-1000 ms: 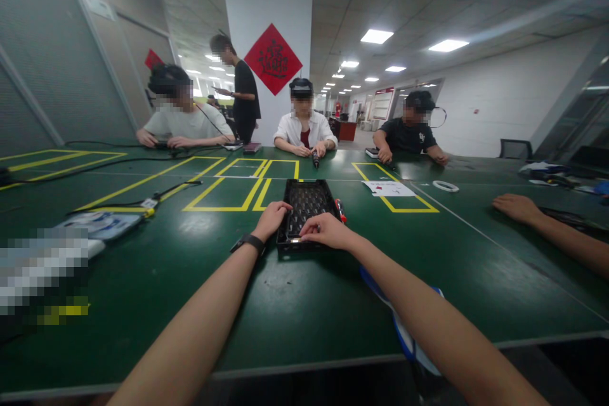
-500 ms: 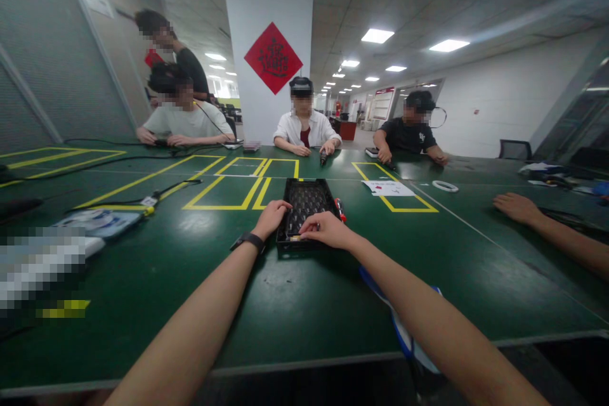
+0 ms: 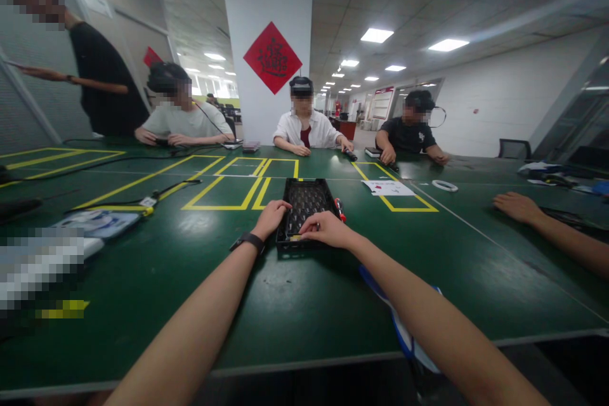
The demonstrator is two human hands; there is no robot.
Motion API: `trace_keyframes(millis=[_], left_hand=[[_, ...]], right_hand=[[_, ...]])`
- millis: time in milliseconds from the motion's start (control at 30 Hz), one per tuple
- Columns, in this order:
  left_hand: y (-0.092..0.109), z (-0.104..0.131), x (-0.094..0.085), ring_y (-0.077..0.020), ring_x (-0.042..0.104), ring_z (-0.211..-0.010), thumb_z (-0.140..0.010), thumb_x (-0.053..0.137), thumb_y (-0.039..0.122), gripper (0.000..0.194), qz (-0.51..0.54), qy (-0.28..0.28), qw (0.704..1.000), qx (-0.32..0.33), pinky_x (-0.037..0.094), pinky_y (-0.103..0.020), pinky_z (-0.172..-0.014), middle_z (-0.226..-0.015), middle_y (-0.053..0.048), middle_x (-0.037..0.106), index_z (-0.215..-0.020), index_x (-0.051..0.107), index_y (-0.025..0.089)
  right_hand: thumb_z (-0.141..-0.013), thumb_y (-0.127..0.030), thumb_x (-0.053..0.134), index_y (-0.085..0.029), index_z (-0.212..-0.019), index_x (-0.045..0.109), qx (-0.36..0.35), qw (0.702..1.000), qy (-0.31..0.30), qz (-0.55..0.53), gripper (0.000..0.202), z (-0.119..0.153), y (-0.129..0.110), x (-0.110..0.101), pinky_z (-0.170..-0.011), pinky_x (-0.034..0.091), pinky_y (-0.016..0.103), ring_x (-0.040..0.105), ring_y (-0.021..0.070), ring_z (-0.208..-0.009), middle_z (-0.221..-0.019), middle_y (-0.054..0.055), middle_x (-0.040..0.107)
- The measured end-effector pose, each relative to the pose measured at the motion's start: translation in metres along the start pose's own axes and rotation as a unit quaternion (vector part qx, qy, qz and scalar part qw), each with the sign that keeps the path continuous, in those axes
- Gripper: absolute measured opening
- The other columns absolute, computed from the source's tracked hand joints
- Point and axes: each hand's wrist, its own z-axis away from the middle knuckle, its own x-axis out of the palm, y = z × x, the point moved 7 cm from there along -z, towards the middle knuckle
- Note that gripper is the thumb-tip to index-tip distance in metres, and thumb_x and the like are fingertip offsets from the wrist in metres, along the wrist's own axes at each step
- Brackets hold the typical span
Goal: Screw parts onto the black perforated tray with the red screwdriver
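Observation:
A black open tray (image 3: 309, 195) lies on the green table in front of me, with many small pieces inside. My left hand (image 3: 272, 218) rests at the tray's left side, its fingers close together on the rim. Over the tray's near right part is my right hand (image 3: 326, 230), thumb and fingers pinched low at the near end. A small yellowish piece (image 3: 295, 238) shows beside those fingertips; what the pinch holds is too small to make out. Against the tray's right side lies a red and black tool (image 3: 339, 209).
Yellow tape outlines (image 3: 216, 207) mark the green table (image 3: 266, 317). A white paper (image 3: 389, 188) and a white ring (image 3: 445, 186) lie right of the tray. Another person's hand (image 3: 517, 206) rests far right. Seated people are across the table. Cables and a plastic packet (image 3: 102, 222) lie left.
The standing person at the back left has moved left and nearer. The person opposite has shifted a hand and a dark tool to the right. My hands look unchanged.

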Motion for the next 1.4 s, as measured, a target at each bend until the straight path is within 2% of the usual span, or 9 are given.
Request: trace_keyframes(millis=[333,533,733,967,1167,1400], left_hand=[[0.000,0.001,0.000,-0.0184,0.052,-0.096,-0.074,0.035,0.021,0.033,-0.002,0.001,1.000,-0.008,0.039,-0.030,-0.088,-0.097,-0.005,0.063,-0.085,0.066,0.017],[0.002,0.001,0.000,-0.0186,0.051,-0.097,-0.074,0.035,0.020,0.033,-0.007,-0.001,1.000,-0.007,0.038,-0.030,-0.089,-0.096,-0.005,0.063,-0.085,0.066,0.017],[0.004,0.001,0.000,-0.0189,0.051,-0.098,-0.073,0.034,0.020,0.034,-0.008,-0.004,1.000,-0.006,0.037,-0.031,-0.090,-0.097,-0.004,0.063,-0.085,0.066,0.017],[0.003,0.001,-0.001,-0.0191,0.052,-0.096,-0.074,0.034,0.021,0.034,-0.005,0.004,1.000,0.007,0.038,-0.031,-0.089,-0.096,-0.005,0.063,-0.085,0.066,0.016],[0.003,0.002,-0.001,-0.0190,0.051,-0.096,-0.074,0.034,0.021,0.034,-0.007,0.003,1.000,0.004,0.038,-0.031,-0.088,-0.096,-0.005,0.063,-0.085,0.066,0.017],[0.003,0.001,0.000,-0.0187,0.051,-0.096,-0.074,0.033,0.021,0.034,-0.008,-0.002,1.000,0.006,0.038,-0.030,-0.088,-0.096,-0.005,0.063,-0.085,0.065,0.016]], right_hand=[[-0.072,-0.034,0.060,-0.015,-0.084,0.070,-0.018,0.999,-0.009,0.038,0.024,-0.001,-0.004,0.000,-0.063,0.042,0.021,0.058,0.0118,-0.066,-0.076,0.004,0.068],[-0.072,-0.035,0.061,-0.015,-0.085,0.070,-0.017,0.999,-0.014,0.032,0.025,-0.001,-0.001,0.001,-0.063,0.042,0.021,0.058,0.0119,-0.066,-0.075,0.004,0.068],[-0.069,-0.038,0.063,-0.015,-0.083,0.070,-0.008,0.999,0.007,0.035,0.027,-0.001,-0.002,-0.002,-0.061,0.040,0.021,0.057,0.0113,-0.063,-0.072,0.004,0.068],[-0.072,-0.034,0.060,-0.016,-0.084,0.070,-0.020,0.999,-0.004,0.038,0.024,0.001,-0.004,-0.001,-0.062,0.041,0.021,0.058,0.0116,-0.065,-0.075,0.004,0.068],[-0.071,-0.036,0.061,-0.014,-0.086,0.069,-0.007,1.000,-0.013,0.009,0.028,0.000,-0.002,0.000,-0.060,0.042,0.021,0.058,0.0111,-0.063,-0.074,0.004,0.068],[-0.067,-0.037,0.065,-0.012,-0.086,0.067,-0.005,0.999,0.009,-0.034,0.032,-0.002,0.006,0.001,-0.060,0.043,0.021,0.058,0.0111,-0.063,-0.074,0.005,0.067]])
